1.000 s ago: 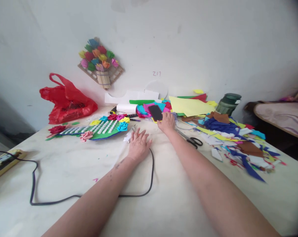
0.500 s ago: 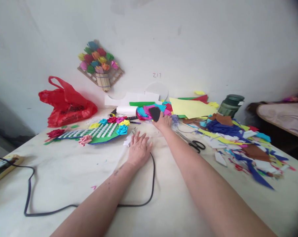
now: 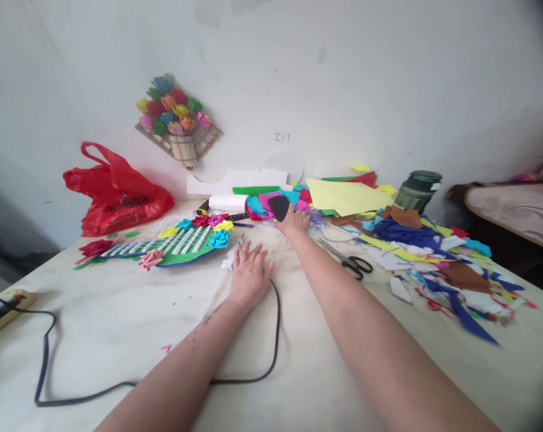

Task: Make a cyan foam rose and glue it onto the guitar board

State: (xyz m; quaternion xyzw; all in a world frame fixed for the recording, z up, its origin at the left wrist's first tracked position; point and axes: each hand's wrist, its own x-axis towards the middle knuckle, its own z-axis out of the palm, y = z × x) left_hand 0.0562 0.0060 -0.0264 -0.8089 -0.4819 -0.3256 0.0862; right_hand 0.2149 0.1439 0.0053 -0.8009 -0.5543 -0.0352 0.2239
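Note:
My left hand lies palm down on the table with its fingers stretched out. Right beside its fingertips is a white glue gun, partly covered by the hand. Further back, my right hand has its thumb and forefinger at the edge of a dark, flat phone, the other fingers spread to the right. Under and behind the phone are pink and blue crepe paper pieces. A green guitar-shaped craft with white strips and paper flowers rests left of my left hand.
Black-handled scissors and a heap of paper scraps lie on the right, with a green jar behind. A red plastic bag stands back left. A black cord loops from the power strip across the table.
The view has shifted slightly, so most things sit a little further left. Both hands keep nearly the same places and poses.

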